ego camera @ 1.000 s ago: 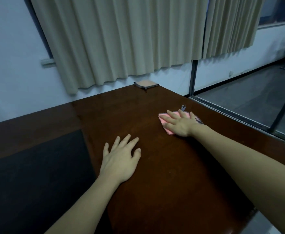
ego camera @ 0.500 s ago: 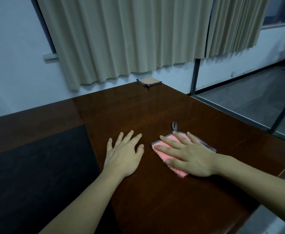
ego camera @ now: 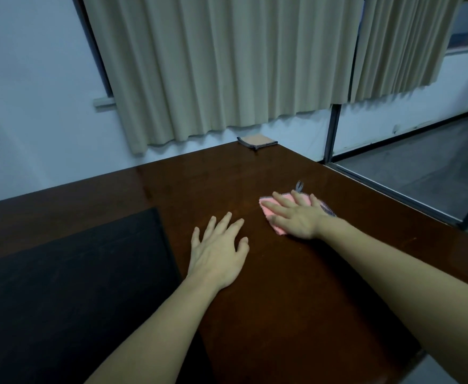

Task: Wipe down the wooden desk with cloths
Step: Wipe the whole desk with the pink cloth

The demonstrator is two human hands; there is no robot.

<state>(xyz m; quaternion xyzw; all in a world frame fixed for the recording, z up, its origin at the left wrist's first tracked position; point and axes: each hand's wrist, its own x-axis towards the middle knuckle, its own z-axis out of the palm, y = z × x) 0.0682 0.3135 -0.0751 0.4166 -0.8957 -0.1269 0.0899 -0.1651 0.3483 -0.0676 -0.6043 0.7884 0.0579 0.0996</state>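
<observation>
A person's right hand (ego camera: 299,218) presses flat on a pink cloth (ego camera: 271,209) atop the dark wooden desk (ego camera: 282,300); beside the cloth, the left hand (ego camera: 219,253) rests, fingers spread.

Dark wood, pink cloth, beige curtains

The surface (ego camera: 255,314) is glossy dark reddish-brown, with a matte black panel (ego camera: 69,286) set into its left part. The cloth (ego camera: 269,210) is pink, edged with a grey patterned trim. A second cloth (ego camera: 257,140) at the far corner is tan with dark edging. The curtains (ego camera: 227,65) are plain beige; the wall (ego camera: 33,106) is pale bluish-white.
</observation>
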